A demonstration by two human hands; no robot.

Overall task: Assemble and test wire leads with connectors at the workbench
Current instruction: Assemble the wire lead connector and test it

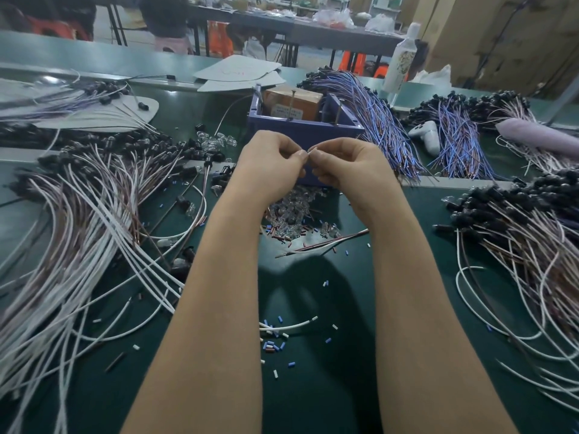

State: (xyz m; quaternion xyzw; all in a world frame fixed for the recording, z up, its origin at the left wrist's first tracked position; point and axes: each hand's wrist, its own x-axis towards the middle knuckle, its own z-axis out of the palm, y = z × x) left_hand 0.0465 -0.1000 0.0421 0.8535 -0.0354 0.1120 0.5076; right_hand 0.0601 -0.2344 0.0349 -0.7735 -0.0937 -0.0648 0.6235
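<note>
My left hand (271, 162) and my right hand (343, 164) meet fingertip to fingertip above the green bench, in front of a blue bin (305, 133). Between thumbs and forefingers they pinch one small pale part (310, 152); it is too small to tell what it is. Below the hands lies a heap of clear LEDs (293, 209) mixed with small sleeve bits. A short white and brown wire pair (326, 244) lies beside my right forearm. White and brown leads (94, 220) with black connectors fan out on the left.
Blue and purple leads (376, 120) drape right of the bin, with more bundles (526, 233) at the right edge. A cardboard box (293, 103) sits in the bin. A white bottle (402, 57) and a white controller (426, 134) stand behind. Loose blue and white sleeves (275, 339) litter the mat.
</note>
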